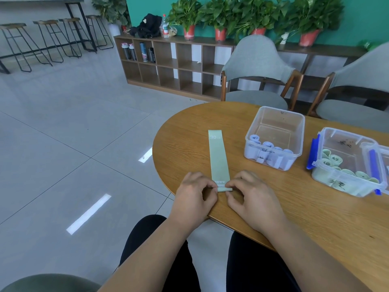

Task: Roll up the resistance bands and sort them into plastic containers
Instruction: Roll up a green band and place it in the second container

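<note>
Green band (219, 157) lies flat on the worktop (273, 218), running toward 12 o'clock. Curled fingers of left hand (194, 192) and right hand (250, 194) pinch its rolled 6 o'clock end. Container (300, 131) at 2 o'clock.

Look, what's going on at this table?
A person is rolling up a pale green resistance band on the wooden table. The left grip and right grip pinch its near end, where a small roll sits; the rest lies flat. To the right, the plain clear container holds pale blue rolls and the blue-latched container holds green rolls.
</note>
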Motion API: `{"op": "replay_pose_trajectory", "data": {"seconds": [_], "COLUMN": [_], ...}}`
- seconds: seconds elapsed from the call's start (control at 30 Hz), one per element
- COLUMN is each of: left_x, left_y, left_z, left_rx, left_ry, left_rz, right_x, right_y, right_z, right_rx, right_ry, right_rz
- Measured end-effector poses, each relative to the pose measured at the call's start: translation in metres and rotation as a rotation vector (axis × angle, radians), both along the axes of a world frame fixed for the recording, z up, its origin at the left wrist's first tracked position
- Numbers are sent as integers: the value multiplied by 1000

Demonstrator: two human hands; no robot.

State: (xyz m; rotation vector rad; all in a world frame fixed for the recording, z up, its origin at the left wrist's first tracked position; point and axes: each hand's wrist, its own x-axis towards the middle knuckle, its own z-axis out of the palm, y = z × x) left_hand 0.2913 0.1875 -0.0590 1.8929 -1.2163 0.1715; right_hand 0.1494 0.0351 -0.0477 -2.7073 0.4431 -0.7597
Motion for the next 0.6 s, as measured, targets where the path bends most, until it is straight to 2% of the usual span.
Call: {"op": "replay_pose_trajectory", "data": {"seconds": [0.6], "left_x": [1], "left_y": [2], "left_z": [3], "left_rx": [2], "left_ry": [21], "left_rz": [-31], "right_x": [3], "right_y": [-1], "right_z": [-1], "right_rx": [-14], "right_ry": [8], "right_rz": [-32]}}
